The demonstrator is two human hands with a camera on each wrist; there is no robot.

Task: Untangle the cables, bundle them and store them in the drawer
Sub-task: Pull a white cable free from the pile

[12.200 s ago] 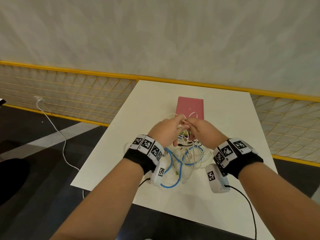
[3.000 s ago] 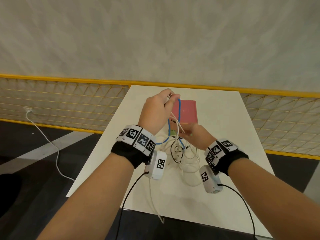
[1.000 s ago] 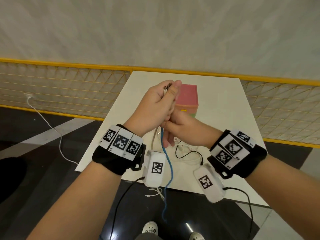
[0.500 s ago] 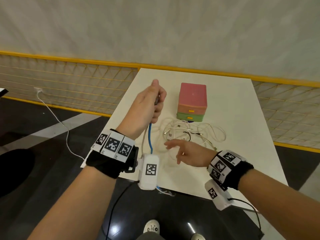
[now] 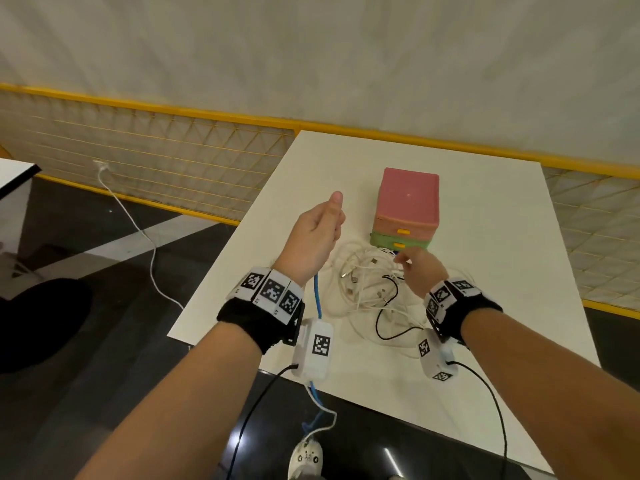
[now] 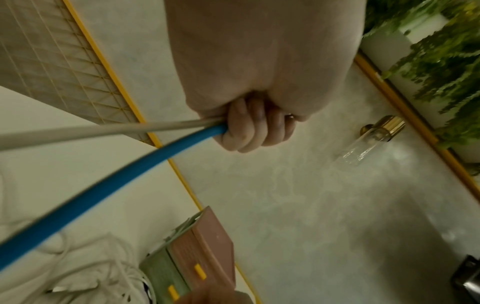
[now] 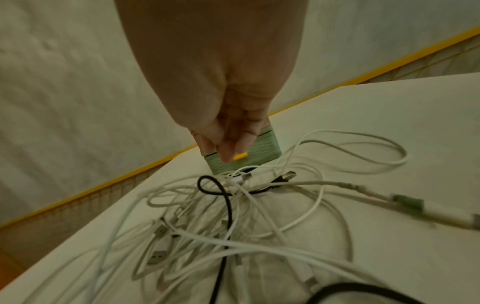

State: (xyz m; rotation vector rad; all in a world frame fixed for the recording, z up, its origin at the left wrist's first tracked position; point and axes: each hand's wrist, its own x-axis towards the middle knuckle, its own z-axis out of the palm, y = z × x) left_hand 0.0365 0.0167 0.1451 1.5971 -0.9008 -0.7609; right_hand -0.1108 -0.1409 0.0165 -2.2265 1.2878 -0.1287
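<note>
My left hand (image 5: 325,223) is raised over the table's left side. Its fingers (image 6: 249,131) grip a blue cable (image 6: 103,185) and a pale grey cable (image 6: 78,133). Both cables (image 5: 316,299) hang past the wrist and off the table's front edge. A tangle of white and black cables (image 5: 363,285) lies in front of a small drawer box with a pink top (image 5: 408,199). My right hand (image 5: 403,258) is open above the tangle (image 7: 233,216). Its fingertips (image 7: 228,152) are at the green drawer (image 7: 262,148), beside the yellow handle (image 7: 240,157). I cannot tell whether they touch it.
The white table (image 5: 485,237) stands against a yellow-railed mesh fence (image 5: 173,147). A white cord (image 5: 138,230) runs across the dark floor on the left. A shoe (image 5: 306,459) shows below the table's front edge. Another table's corner (image 5: 14,171) is at far left.
The blue cable has come out of the tangle into my left hand. In the last half second my right hand moved forward over the tangle to the green drawer's front.
</note>
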